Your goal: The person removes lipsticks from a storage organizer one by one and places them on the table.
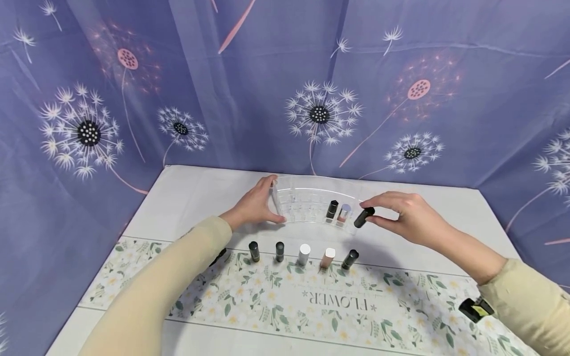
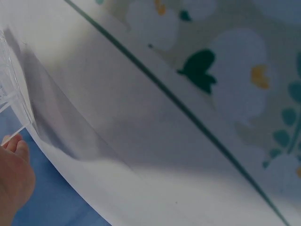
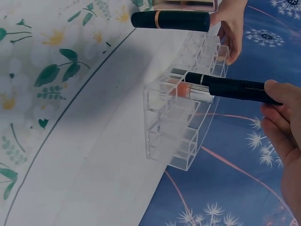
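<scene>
My left hand (image 1: 254,202) grips the left end of a clear plastic lipstick organizer (image 1: 307,213), thumb at the front corner and fingers toward the back. At its right end my right hand (image 1: 411,217) pinches a black lipstick tube (image 1: 364,217) between thumb and fingers. That tube is tilted; in the right wrist view the black lipstick (image 3: 242,90) overlaps the compartments, and whether its base sits in one cannot be told. Beside it in the organizer stand a silver-capped lipstick (image 1: 344,213) and another black lipstick (image 1: 332,209).
In front of the organizer several lipsticks stand in a row: black ones, a silver-white tube (image 1: 304,254) and a pink one with a white cap (image 1: 328,257). They are on a floral runner (image 1: 276,296) over the white table (image 1: 200,188). A purple dandelion curtain (image 1: 249,99) hangs behind.
</scene>
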`<state>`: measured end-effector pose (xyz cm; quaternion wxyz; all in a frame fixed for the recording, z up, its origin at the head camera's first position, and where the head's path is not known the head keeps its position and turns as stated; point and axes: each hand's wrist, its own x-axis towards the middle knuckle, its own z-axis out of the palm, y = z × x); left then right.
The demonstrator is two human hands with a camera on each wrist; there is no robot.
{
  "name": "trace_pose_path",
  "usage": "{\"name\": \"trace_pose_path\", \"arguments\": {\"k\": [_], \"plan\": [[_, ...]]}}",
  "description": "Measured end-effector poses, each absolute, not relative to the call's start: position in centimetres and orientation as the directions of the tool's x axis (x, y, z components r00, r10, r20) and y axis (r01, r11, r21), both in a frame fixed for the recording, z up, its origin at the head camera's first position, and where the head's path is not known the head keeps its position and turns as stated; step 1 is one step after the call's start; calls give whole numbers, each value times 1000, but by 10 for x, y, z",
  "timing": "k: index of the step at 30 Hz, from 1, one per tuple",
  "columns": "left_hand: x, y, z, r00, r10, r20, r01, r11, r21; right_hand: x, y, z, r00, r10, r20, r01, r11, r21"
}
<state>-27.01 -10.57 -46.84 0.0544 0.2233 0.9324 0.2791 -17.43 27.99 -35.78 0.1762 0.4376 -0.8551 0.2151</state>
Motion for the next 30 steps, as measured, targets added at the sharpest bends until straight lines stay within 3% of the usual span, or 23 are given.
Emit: {"name": "trace_pose_path", "arguments": {"k": [30], "plan": [[-267, -106, -465, -893, 449, 28, 389, 739, 550, -146, 294, -380, -596, -668, 446, -802, 522, -290]]}}
